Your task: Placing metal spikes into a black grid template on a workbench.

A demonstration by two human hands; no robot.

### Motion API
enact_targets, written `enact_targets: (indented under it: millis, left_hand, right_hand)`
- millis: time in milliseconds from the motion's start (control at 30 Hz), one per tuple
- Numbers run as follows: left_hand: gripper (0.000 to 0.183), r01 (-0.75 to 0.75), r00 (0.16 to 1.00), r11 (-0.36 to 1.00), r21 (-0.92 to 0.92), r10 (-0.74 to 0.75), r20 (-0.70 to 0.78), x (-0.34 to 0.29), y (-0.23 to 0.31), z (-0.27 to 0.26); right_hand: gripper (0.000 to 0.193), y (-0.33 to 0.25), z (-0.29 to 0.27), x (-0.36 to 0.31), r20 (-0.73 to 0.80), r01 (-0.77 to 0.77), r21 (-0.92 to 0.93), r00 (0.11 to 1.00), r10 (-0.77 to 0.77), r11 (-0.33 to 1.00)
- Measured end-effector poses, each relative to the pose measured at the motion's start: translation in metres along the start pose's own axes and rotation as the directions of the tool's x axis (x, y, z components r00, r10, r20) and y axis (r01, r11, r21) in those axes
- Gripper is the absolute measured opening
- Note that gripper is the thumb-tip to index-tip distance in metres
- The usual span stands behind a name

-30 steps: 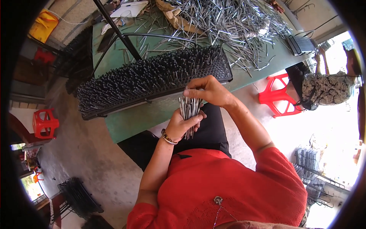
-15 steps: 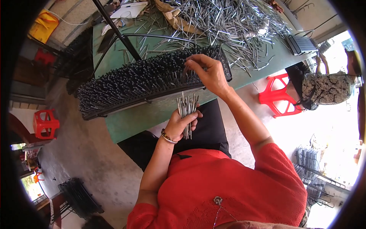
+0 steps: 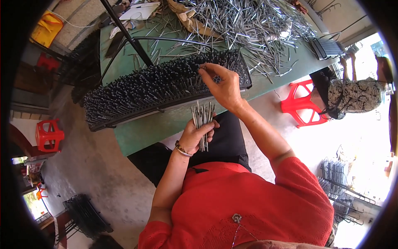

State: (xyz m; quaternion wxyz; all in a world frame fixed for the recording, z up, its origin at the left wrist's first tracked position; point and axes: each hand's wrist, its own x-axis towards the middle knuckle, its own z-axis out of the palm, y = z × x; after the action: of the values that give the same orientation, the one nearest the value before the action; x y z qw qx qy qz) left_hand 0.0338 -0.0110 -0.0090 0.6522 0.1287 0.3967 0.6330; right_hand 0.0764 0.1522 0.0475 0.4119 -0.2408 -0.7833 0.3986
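Note:
My left hand [image 3: 198, 133] is closed round a bundle of thin metal rods [image 3: 203, 118], held upright below the near edge of a long black rack [image 3: 141, 88]. The rack is packed with rows of dark upright rods and lies across the table's front. Over the right part of that rack, my right hand [image 3: 222, 83] has thumb and fingertips pinched together among the rod tops. Whatever sits in the pinch is too small to make out. Toward the rack's right end, its bare perforated surface [image 3: 244, 79] shows.
A heap of loose metal rods [image 3: 248, 25] covers the back of the green table [image 3: 132, 139], beside torn brown paper [image 3: 192, 23]. A black bar frame [image 3: 128, 37] rises behind the rack. Red stools [image 3: 304, 103] stand right and left; another person [image 3: 356, 95] is at right.
My right hand has shifted slightly left and down at the rack, its fingertips still together. The left hand and its rod bundle have stayed put.

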Motion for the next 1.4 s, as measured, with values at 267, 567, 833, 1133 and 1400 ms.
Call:
enact_targets:
  millis: [267,567,833,1133,1400]
  left_hand:
    - [0.031,0.002,0.999,1.0,0.004,-0.002,-0.035,-0.001,0.001,-0.001]
    - [0.031,-0.009,1.0,1.0,0.0,0.009,-0.028,-0.001,0.0,-0.002]
    - [0.031,-0.001,0.999,1.0,0.014,0.001,-0.033,0.0,-0.002,-0.003]
    - [0.032,-0.078,0.997,0.997,-0.003,0.077,-0.005,-0.001,0.003,-0.001]
    - [0.028,-0.135,0.987,0.965,0.225,0.11,0.12,-0.005,0.011,0.011]
  right_hand:
    - [0.019,0.007,0.005,-0.007,0.03,0.053,-0.033,0.998,-0.052,0.998]
    - [0.03,0.015,0.005,-0.009,0.215,0.546,-0.218,0.835,-0.506,0.809]
    - [0.032,0.02,0.005,-0.012,0.227,0.617,-0.286,0.787,-0.573,0.733]
    - [0.026,0.009,-0.01,-0.013,0.216,0.413,-0.148,0.9,-0.378,0.899]
    - [0.022,-0.002,-0.035,-0.014,0.726,-0.253,0.082,0.678,0.116,0.964]
